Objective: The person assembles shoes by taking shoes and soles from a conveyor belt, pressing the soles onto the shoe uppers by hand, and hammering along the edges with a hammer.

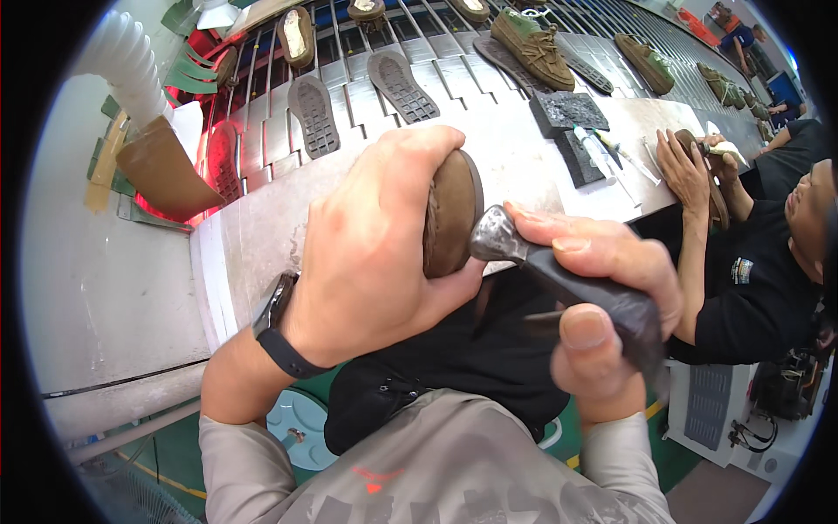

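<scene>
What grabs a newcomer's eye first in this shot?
Dead centre, the left hand grips a brown shoe, and just to its right the right hand holds a dark-handled tool with its shiny metal head close to the shoe's edge. Next, upper left: a white ridged hose beside a red glow. Far right, a co-worker in black.
</scene>
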Motion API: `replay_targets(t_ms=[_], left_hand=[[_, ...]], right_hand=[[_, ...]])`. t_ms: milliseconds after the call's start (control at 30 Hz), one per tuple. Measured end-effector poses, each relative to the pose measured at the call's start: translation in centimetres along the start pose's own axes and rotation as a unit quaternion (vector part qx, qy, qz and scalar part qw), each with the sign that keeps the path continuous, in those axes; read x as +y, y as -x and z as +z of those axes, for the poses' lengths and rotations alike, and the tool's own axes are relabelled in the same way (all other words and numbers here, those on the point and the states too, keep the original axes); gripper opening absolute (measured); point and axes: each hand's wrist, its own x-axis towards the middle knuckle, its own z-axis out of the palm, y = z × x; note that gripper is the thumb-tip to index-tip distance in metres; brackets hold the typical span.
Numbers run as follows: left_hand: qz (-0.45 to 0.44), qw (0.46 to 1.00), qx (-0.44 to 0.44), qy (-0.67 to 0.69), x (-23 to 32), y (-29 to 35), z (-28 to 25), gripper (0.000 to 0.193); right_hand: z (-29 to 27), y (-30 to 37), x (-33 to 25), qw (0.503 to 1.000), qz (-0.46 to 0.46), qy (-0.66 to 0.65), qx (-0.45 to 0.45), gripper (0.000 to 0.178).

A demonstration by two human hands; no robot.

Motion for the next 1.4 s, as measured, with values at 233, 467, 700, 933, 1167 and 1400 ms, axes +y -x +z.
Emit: replay_targets(t_ms=[233,467,700,933,1167,1400], left_hand=[[0.092,0.995,0.026,0.009,1.9,1.4,0.3,0.093],[0.132,0.99,0.049,-0.003,3.2,3.6,1.0,0.087],[0.16,0.986,0.05,-0.014,3.7,4.9,1.1,0.085],[0.183,0.979,0.067,-0.062,4.6,8.2,0.8,0.037],[0.174,0.976,0.105,-0.075,4.1,11.8,-0.8,0.041],[-0.281,0.914,0.195,0.216,2.8,15.0,-8.3,0.084]], right_hand=[[-3.2,-4.8,-6.9,0.96,0.229,0.054,-0.15,0.052],[-3.0,-1.6,-8.5,0.977,0.209,0.01,0.033,0.055],[-2.7,-2.6,-8.9,0.967,0.243,0.059,-0.044,0.058],[-3.0,-1.2,-9.5,0.916,0.364,-0.02,-0.166,0.063],[-0.7,0.1,-4.8,0.92,0.251,-0.176,-0.245,0.049],[1.0,-1.0,7.6,0.861,-0.078,0.443,-0.238,0.033]])
